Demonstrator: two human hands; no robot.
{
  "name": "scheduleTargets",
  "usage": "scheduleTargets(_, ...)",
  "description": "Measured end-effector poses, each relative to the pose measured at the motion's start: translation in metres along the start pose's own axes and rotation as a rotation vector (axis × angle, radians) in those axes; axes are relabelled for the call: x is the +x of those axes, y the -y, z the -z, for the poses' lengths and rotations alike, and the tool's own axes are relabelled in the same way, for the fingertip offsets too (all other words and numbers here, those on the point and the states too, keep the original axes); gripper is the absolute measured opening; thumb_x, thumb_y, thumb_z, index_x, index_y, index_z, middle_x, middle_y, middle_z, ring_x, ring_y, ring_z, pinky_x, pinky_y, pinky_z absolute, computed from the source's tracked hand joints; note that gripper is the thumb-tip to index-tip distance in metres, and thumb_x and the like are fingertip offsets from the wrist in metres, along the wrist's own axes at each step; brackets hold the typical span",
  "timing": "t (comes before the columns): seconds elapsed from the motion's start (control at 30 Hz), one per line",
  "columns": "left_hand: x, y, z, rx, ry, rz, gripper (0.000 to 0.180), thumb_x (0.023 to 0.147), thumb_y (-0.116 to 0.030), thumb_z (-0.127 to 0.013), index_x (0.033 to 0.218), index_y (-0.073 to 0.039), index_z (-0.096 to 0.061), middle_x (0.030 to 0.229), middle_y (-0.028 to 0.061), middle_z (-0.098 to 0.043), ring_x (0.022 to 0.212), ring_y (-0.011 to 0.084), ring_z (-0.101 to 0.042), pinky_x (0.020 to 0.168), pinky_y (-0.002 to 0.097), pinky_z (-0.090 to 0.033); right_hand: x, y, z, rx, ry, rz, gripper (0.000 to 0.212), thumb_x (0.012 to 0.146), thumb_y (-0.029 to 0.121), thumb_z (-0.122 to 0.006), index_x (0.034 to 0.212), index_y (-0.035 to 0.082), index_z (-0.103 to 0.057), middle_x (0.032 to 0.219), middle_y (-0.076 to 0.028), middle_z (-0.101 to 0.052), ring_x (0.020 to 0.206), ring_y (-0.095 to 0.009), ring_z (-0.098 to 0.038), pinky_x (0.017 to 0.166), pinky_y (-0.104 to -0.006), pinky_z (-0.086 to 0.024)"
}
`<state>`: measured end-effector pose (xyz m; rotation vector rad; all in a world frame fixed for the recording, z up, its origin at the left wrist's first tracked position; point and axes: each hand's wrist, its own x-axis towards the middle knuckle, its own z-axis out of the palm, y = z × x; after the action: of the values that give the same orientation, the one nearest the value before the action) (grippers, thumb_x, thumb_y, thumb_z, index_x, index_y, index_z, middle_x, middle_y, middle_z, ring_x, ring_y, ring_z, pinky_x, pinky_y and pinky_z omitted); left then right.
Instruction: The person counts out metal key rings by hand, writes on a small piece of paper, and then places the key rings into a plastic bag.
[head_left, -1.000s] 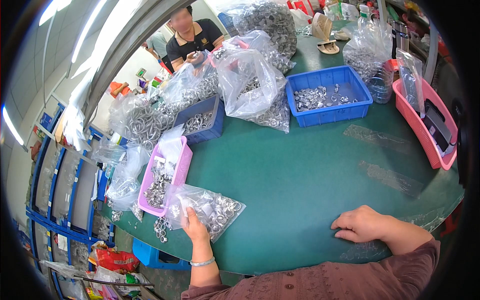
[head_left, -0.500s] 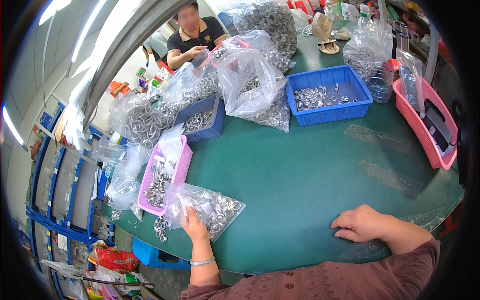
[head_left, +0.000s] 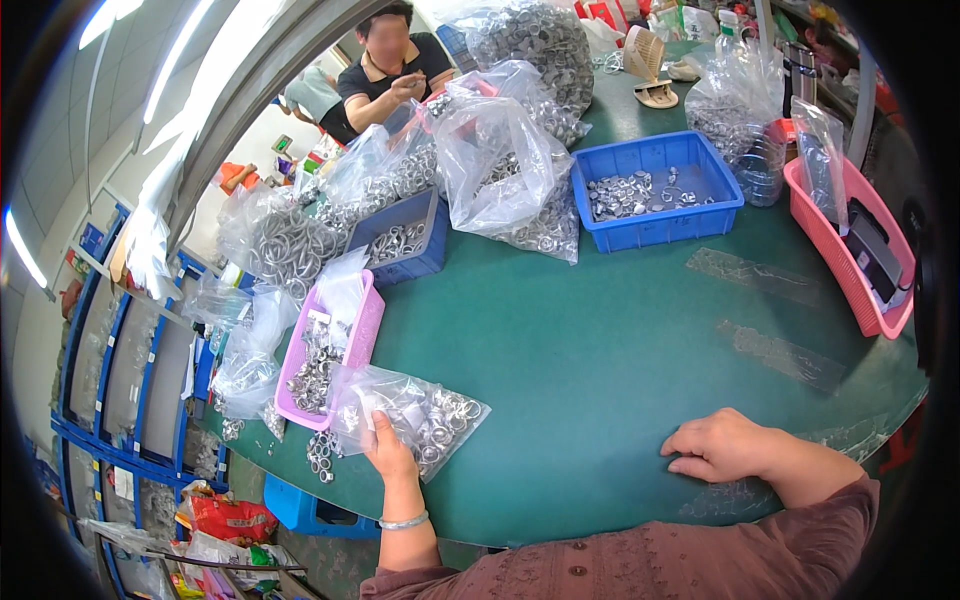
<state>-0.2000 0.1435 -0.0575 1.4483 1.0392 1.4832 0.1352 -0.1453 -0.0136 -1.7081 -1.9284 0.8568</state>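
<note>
My left hand (head_left: pixel 392 450) grips the near edge of a clear plastic bag (head_left: pixel 445 415) of silvery metal rings, thumb on top; the fingers beneath are partly hidden. The bag lies on the green table, against the near end of a pink basket (head_left: pixel 365 325) of small metal rings and a clear bag. A few loose rings (head_left: pixel 321 455) lie on the table beside my left hand. At the right, my right hand (head_left: pixel 722 447) rests on the tabletop, holding nothing, its fingers loosely bent and the thumb a little apart.
Blue bins (head_left: pixel 660 232) (head_left: pixel 412 262) with metal parts stand farther back, among large clear bags of rings (head_left: pixel 500 185). A pink basket (head_left: pixel 850 255) holding a dark device is at the right. A co-worker (head_left: pixel 400 75) sits across the table. Blue shelving (head_left: pixel 120 330) stands left.
Both my hands and the bag stay in place. Across the table, the co-worker's head shifts slightly right and a hand rises. Another person behind bends or moves to the right.
</note>
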Motion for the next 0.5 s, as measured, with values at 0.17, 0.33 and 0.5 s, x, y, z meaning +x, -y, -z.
scheduleTargets(0.17,-0.0003,0.0003,0.0008,-0.016,0.004,0.004,0.036,0.097,-0.023,-0.046,0.117,0.007,-0.052,0.108,0.0104,-0.057,0.097,0.0176,-0.053,0.085,0.0300,-0.043,-0.0009,-0.0002,-0.0008,0.004,-0.001,0.003,0.022,0.086,0.026,-0.059,0.100,0.010,-0.062,0.093,-0.008,-0.066,0.078,-0.029,-0.063,0.064,-0.0392,-0.050)
scheduleTargets(0.33,-0.0043,-0.0027,-0.0006,-0.032,0.013,0.027,0.036,0.097,-0.023,-0.046,0.117,0.007,-0.052,0.108,0.0101,-0.057,0.096,0.0172,-0.053,0.085,0.0295,-0.043,-0.0039,0.0006,-0.0011,0.002,0.008,-0.005,0.022,0.086,0.027,-0.058,0.101,0.010,-0.062,0.093,-0.008,-0.065,0.079,-0.029,-0.063,0.065,-0.0395,-0.050)
scheduleTargets(0.5,0.0007,-0.0022,-0.0024,-0.025,0.005,-0.003,0.036,0.097,-0.022,-0.046,0.117,0.007,-0.052,0.108,0.0099,-0.057,0.096,0.0169,-0.054,0.084,0.0294,-0.043,0.0015,-0.0014,-0.0001,0.001,0.009,-0.001,0.023,0.087,0.027,-0.058,0.101,0.010,-0.062,0.094,-0.008,-0.065,0.080,-0.029,-0.063,0.066,-0.0395,-0.050)
